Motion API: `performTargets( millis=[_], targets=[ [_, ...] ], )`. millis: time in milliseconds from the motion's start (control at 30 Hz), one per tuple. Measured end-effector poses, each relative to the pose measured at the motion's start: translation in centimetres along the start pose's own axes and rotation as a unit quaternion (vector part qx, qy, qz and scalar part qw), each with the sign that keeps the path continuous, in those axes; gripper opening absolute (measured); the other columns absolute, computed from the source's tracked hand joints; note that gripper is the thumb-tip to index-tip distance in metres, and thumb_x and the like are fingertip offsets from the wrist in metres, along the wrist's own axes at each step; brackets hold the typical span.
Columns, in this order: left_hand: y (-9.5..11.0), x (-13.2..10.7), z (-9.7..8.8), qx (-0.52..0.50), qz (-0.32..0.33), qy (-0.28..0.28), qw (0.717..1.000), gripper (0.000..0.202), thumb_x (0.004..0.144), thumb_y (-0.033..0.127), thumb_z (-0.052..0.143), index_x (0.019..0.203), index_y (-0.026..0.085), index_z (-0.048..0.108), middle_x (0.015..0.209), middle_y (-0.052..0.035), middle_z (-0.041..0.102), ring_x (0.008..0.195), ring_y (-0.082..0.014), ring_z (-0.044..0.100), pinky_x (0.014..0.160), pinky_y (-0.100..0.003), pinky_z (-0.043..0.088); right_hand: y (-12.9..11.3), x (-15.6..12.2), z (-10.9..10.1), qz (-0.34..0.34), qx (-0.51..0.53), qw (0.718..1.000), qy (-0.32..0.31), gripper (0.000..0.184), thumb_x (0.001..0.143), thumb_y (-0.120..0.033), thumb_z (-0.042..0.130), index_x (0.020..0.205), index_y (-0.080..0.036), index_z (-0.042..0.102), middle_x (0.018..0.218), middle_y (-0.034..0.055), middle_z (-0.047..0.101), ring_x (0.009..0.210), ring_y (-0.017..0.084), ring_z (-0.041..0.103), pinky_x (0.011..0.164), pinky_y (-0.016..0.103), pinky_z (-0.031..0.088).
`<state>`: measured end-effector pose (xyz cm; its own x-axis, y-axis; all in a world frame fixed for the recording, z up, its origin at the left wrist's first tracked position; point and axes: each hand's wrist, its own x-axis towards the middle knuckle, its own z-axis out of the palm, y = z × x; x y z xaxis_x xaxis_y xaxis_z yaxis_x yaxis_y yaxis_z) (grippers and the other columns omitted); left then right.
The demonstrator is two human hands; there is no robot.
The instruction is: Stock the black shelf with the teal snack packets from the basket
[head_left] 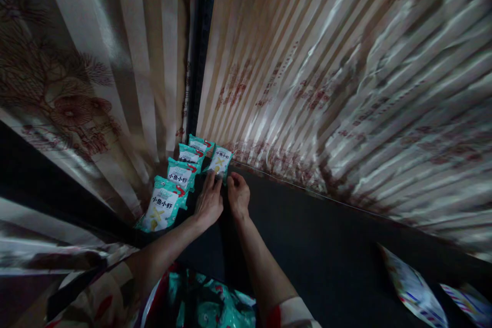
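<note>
A green-and-white snack packet (220,159) leans at the head of a dark shelf, beside a row of several matching packets (163,205). My left hand (209,201) lies with fingers stretched over its lower end, touching it. Close to its lower right corner is my right hand (239,196), with fingers curled in and nothing visible in them. Whether the right fingertips touch the packet, I cannot tell. Below my forearms, a container holds more green packets (215,302), partly cut off by the frame's bottom edge.
Pleated, printed sheeting (269,87) hangs behind the dark shelf (300,236), and more hangs at the left. A dark upright post (200,46) stands at the corner. Two other packets lie at the lower right, one nearer (413,287) and one at the edge (467,303).
</note>
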<state>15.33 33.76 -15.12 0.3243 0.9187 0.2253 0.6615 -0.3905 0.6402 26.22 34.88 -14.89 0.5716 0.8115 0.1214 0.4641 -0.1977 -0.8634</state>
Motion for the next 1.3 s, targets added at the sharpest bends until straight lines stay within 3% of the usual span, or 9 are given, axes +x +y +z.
performTargets(
  millis=[267, 400, 500, 600, 700, 833, 933, 1133, 1300],
  targets=[
    [2.7, -5.8, -0.3, -0.046, 0.111, -0.01, 0.993, 0.039, 0.077, 0.001, 0.04, 0.107, 0.012, 0.061, 0.132, -0.0136, 0.054, 0.13, -0.0227, 0.042, 0.108, -0.041, 0.04, 1.2, -7.6, -4.9, 0.004, 0.036, 0.998, 0.051, 0.03, 0.07, -0.028, 0.053, 0.094, -0.017, 0.067, 0.095, 0.0074, 0.066, 0.082, 0.019, 0.059, 0.08, 0.033, 0.047],
    [3.9, -10.8, -1.1, -0.099, 0.192, -0.026, 0.976, 0.036, 0.078, 0.003, 0.04, 0.105, 0.013, 0.061, 0.122, -0.0112, 0.06, 0.123, -0.0209, 0.048, 0.104, -0.039, 0.043, 1.5, -13.7, -8.3, 0.023, 0.056, 0.995, 0.085, 0.028, 0.073, -0.033, 0.053, 0.091, -0.017, 0.068, 0.092, 0.0075, 0.064, 0.083, 0.019, 0.057, 0.08, 0.034, 0.046],
    [4.3, -15.4, -1.2, -0.148, 0.195, -0.034, 0.969, 0.035, 0.077, 0.002, 0.04, 0.1, 0.015, 0.062, 0.106, -0.0092, 0.066, 0.107, -0.0191, 0.056, 0.096, -0.037, 0.047, 2.5, -19.0, -10.0, 0.036, 0.075, 0.993, 0.083, 0.027, 0.075, -0.038, 0.055, 0.088, -0.018, 0.067, 0.09, 0.007, 0.063, 0.085, 0.019, 0.057, 0.08, 0.034, 0.047],
    [4.2, -20.2, -0.7, -0.164, 0.136, -0.066, 0.975, 0.03, 0.078, 0.003, 0.038, 0.088, 0.017, 0.062, 0.093, -0.0074, 0.066, 0.091, -0.0183, 0.059, 0.086, -0.035, 0.05, 4.7, -23.9, -10.4, 0.029, 0.052, 0.995, 0.076, 0.024, 0.076, -0.037, 0.054, 0.086, -0.02, 0.067, 0.089, 0.0063, 0.064, 0.086, 0.02, 0.058, 0.082, 0.035, 0.046],
    [3.3, -23.8, 0.0, -0.139, 0.034, -0.121, 0.982, 0.03, 0.074, 0.0, 0.04, 0.084, 0.018, 0.062, 0.091, -0.007, 0.064, 0.094, -0.0188, 0.058, 0.088, -0.034, 0.047, 7.5, -27.8, -10.6, 0.074, 0.021, 0.996, 0.037, 0.025, 0.074, -0.039, 0.054, 0.084, -0.02, 0.067, 0.083, 0.0064, 0.064, 0.079, 0.021, 0.059, 0.075, 0.035, 0.048],
    [1.7, -26.2, 0.5, -0.082, -0.151, -0.216, 0.961, 0.026, 0.072, 0.002, 0.046, 0.085, 0.018, 0.062, 0.095, -0.006, 0.063, 0.093, -0.0169, 0.06, 0.087, -0.029, 0.045, 10.3, -31.4, -11.9, 0.068, -0.048, 0.996, 0.003, 0.027, 0.076, -0.037, 0.049, 0.083, -0.019, 0.067, 0.087, 0.0101, 0.065, 0.083, 0.024, 0.061, 0.077, 0.037, 0.049],
    [1.1, -27.3, 0.6, -0.031, -0.206, -0.253, 0.945, 0.026, 0.075, 0.007, 0.049, 0.095, 0.017, 0.061, 0.102, -0.0067, 0.062, 0.097, -0.0172, 0.059, 0.087, -0.027, 0.043, 11.9, -33.3, -13.2, 0.037, -0.131, 0.99, 0.021, 0.029, 0.078, -0.034, 0.046, 0.086, -0.019, 0.069, 0.093, 0.013, 0.065, 0.091, 0.027, 0.059, 0.084, 0.041, 0.046],
    [1.4, -29.5, 1.9, -0.107, -0.24, -0.241, 0.934, 0.037, 0.077, 0.015, 0.052, 0.114, 0.015, 0.052, 0.11, -0.0093, 0.063, 0.105, -0.0192, 0.058, 0.09, -0.027, 0.041, 14.2, -35.4, -13.5, 0.079, -0.172, 0.982, -0.023, 0.033, 0.074, -0.027, 0.047, 0.095, -0.013, 0.068, 0.1, 0.017, 0.066, 0.097, 0.029, 0.059, 0.086, 0.039, 0.047],
    [1.4, -29.9, 3.2, -0.21, -0.32, -0.217, 0.898, 0.035, 0.072, 0.022, 0.061, 0.106, 0.018, 0.055, 0.1, -0.006, 0.067, 0.101, -0.0214, 0.06, 0.085, -0.029, 0.044, 13.8, -35.5, -12.9, 0.128, -0.162, 0.978, -0.031, 0.036, 0.071, -0.024, 0.049, 0.099, -0.01, 0.067, 0.098, 0.0163, 0.066, 0.097, 0.027, 0.06, 0.087, 0.036, 0.047]
  ],
)
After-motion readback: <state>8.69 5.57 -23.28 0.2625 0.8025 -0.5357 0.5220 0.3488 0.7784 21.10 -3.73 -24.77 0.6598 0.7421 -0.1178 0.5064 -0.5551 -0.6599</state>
